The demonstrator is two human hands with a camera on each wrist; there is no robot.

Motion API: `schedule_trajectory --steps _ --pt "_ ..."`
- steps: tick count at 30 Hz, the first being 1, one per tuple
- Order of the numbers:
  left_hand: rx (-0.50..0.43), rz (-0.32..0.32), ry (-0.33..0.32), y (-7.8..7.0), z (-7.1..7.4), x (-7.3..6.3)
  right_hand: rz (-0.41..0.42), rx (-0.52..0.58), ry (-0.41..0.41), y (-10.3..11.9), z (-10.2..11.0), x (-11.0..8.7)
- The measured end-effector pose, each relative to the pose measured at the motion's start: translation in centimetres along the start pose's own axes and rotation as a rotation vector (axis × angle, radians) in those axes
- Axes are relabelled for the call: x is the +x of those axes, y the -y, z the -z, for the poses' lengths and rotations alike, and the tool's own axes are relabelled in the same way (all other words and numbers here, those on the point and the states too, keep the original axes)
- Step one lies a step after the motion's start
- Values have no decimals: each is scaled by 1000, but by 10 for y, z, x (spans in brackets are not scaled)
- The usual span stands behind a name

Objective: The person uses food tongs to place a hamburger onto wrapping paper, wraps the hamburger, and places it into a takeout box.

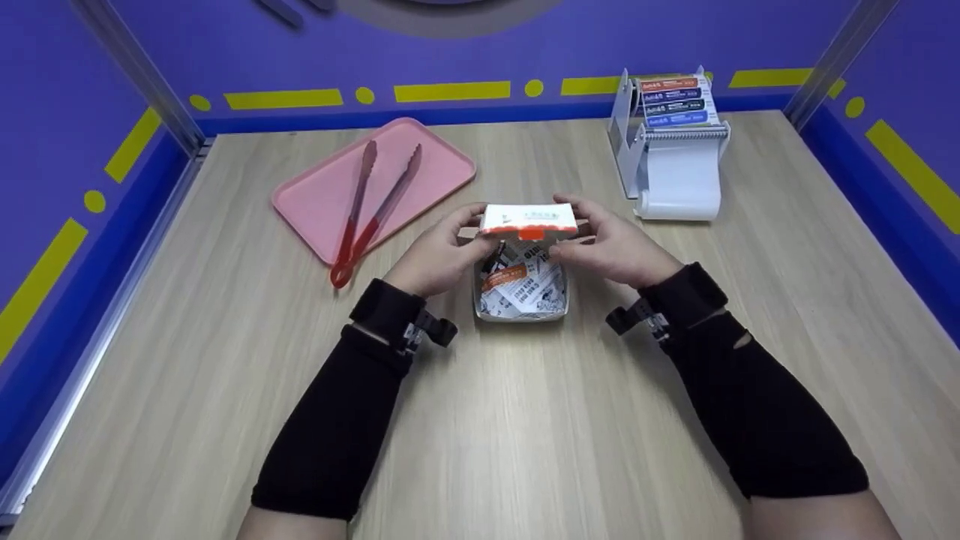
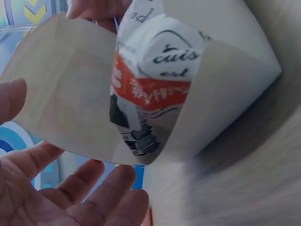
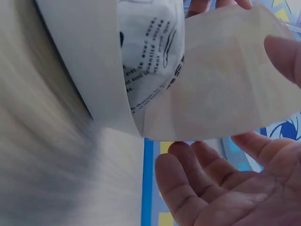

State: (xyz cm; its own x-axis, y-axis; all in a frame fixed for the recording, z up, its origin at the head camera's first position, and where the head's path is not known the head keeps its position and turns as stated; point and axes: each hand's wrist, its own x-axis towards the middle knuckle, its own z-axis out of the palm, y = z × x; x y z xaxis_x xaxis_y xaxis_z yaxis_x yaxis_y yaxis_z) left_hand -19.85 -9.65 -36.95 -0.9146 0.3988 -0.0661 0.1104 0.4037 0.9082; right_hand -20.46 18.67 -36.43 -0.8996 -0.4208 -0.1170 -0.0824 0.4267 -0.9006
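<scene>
A small paper burger box [image 1: 521, 319] stands on the table in front of me, its white lid [image 1: 529, 216] with an orange edge and tab tilted partway up. Inside lies a bundle wrapped in printed paper [image 1: 529, 289], with an orange label across it; what is wrapped is hidden. My left hand [image 1: 442, 251] holds the lid's left side, thumb in front and fingers behind. On the opposite side my right hand [image 1: 615, 244] holds the lid the same way. Both wrist views show fingertips along the lid's edge [image 2: 75, 94] and thumbs over its plain inner face [image 3: 216, 84].
A pink tray [image 1: 315, 199] lies at the back left, with red-handled tongs [image 1: 367, 214] on it, their handle end past the tray's front edge. At the back right stands a metal dispenser [image 1: 626, 139] with coloured labels and a white roll. Purple walls border the table.
</scene>
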Motion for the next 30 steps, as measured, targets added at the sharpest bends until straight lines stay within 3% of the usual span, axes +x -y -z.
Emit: schedule_trajectory --steps 4,12,21,30 --pt "108 12 58 -6 1 -7 21 -97 81 -2 -4 -5" --pt "404 13 52 -10 -9 -24 108 -328 164 -1 -15 -16" --pt "467 -1 55 -8 -21 -33 71 -452 142 -6 -27 -20" --pt "514 -2 51 -8 -26 -37 138 -451 90 -11 -30 -19"
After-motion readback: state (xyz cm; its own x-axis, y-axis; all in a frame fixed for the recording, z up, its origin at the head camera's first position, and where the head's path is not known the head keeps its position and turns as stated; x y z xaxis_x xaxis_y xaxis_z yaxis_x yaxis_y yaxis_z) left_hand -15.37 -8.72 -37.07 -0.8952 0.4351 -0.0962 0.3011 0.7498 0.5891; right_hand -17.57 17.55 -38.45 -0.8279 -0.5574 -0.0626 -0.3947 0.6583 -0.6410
